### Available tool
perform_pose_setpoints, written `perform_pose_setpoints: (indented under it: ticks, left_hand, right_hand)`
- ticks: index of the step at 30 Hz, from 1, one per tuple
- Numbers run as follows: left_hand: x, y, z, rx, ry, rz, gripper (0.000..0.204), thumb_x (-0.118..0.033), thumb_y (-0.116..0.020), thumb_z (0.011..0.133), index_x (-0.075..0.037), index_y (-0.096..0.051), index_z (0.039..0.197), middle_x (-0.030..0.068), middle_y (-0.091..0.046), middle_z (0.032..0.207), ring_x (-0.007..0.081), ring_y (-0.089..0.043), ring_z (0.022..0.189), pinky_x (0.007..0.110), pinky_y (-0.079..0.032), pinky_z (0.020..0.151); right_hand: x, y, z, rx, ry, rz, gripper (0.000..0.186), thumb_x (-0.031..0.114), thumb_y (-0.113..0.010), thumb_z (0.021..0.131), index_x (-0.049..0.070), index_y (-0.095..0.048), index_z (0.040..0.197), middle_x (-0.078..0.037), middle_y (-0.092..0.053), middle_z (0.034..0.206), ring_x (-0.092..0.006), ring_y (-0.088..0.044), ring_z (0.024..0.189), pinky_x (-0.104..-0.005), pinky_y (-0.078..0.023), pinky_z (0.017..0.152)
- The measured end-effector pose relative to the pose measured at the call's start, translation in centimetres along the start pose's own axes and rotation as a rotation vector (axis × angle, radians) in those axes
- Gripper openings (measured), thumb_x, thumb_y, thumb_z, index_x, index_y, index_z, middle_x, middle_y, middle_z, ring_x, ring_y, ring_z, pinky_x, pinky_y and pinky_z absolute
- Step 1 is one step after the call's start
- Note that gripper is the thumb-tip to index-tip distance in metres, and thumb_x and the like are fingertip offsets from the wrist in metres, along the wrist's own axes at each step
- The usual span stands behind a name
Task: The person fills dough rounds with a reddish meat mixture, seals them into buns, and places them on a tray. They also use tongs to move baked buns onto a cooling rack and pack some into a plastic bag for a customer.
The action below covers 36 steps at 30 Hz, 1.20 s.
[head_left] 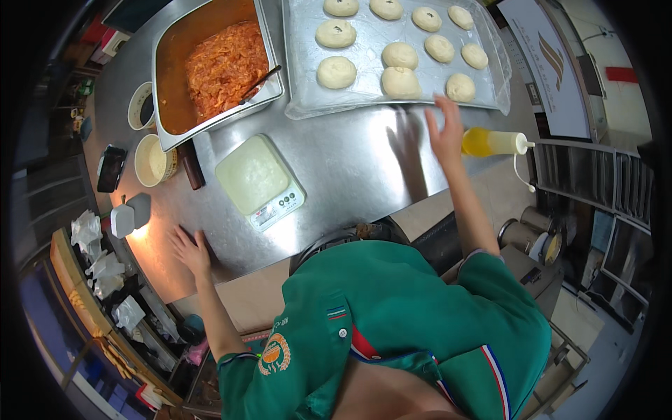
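My left hand (189, 253) rests palm down on the steel table (336, 168) near its left front, fingers apart, holding nothing. My right hand (446, 133) is raised at the front edge of a metal tray (364, 70) lined with clear plastic. Its fingers are stretched out, the tips just below a round, pale dough bun (460, 87). Several more buns sit on the tray, some with dark specks on top. Right beside this hand is a squeeze bottle (493, 142) of yellow liquid with a white nozzle; the hand is not gripping it.
A deep steel pan (162, 77) of reddish filling (227, 66) holds a dark-handled utensil. A kitchen scale (255, 175) lies before it. At the left are a bowl of pale grains (155, 161), another with dark liquid (142, 108), and a phone (112, 168). A screen (549, 66) stands beyond the tray.
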<state>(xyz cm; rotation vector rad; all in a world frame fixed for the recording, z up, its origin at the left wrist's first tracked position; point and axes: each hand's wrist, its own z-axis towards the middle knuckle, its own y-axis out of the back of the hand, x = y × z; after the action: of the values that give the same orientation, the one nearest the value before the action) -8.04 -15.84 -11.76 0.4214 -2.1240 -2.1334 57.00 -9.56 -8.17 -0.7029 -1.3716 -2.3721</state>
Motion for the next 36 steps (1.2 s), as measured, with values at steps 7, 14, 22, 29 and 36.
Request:
perform_pose_setpoints:
  ticks: [7, 14, 22, 29, 36]
  left_hand:
    - [0.1, -3.1, -4.8, 0.073, -0.064, -0.001, 0.075, -0.047, -0.050, 0.097, -0.011, -0.020, 0.156, 0.0127, -0.017, 0.162, 0.0328, -0.015, 0.150, 0.058, -0.013, 0.116]
    - [11.8, 1.6, -3.2, -0.116, 0.239, 0.027, 0.080, -0.055, -0.053, 0.093, -0.010, -0.026, 0.154, 0.0150, -0.020, 0.161, 0.0351, -0.019, 0.148, 0.060, -0.013, 0.116]
    - [6.6, 0.7, -3.6, 0.175, -0.335, -0.114, 0.079, -0.052, -0.056, 0.091, -0.012, -0.029, 0.153, 0.0140, -0.023, 0.160, 0.0324, -0.021, 0.148, 0.058, -0.012, 0.118]
    - [14.1, 3.6, -9.5, 0.083, -0.201, -0.316, 0.077, -0.037, -0.066, 0.087, -0.012, -0.033, 0.151, 0.0170, -0.022, 0.159, 0.0362, -0.024, 0.146, 0.059, -0.016, 0.116]
    - [10.9, 5.2, -1.6, -0.171, -0.167, -0.445, 0.072, -0.028, -0.065, 0.088, -0.009, -0.034, 0.150, 0.0196, -0.024, 0.158, 0.0355, -0.025, 0.146, 0.059, -0.015, 0.116]
  right_hand:
    - [-10.5, -10.3, 17.5, 0.463, -0.408, -0.270, 0.076, 0.064, -0.059, 0.084, -0.006, -0.065, 0.113, -0.028, -0.067, 0.109, -0.0392, -0.065, 0.105, -0.0442, -0.051, 0.089]
    - [-10.6, -11.4, 18.0, 0.330, -0.140, -0.112, 0.063, 0.052, -0.078, 0.075, -0.005, -0.068, 0.100, -0.016, -0.071, 0.089, -0.0252, -0.068, 0.084, -0.0365, -0.052, 0.079]
    - [12.8, -5.5, 9.3, -0.360, -0.091, 0.430, 0.048, 0.020, -0.079, 0.083, -0.003, -0.059, 0.121, -0.018, -0.066, 0.115, -0.0262, -0.065, 0.105, -0.0390, -0.054, 0.090]
    - [39.1, -14.5, -4.3, 0.188, 0.447, 0.545, 0.053, -0.005, -0.072, 0.076, -0.001, -0.058, 0.127, -0.016, -0.063, 0.124, -0.0293, -0.062, 0.111, -0.0390, -0.051, 0.094]
    - [43.6, -21.5, -15.5, 0.832, 1.059, 0.334, 0.042, 0.010, -0.072, 0.078, 0.009, -0.063, 0.119, -0.012, -0.055, 0.135, -0.0309, -0.052, 0.127, -0.0494, -0.038, 0.109]
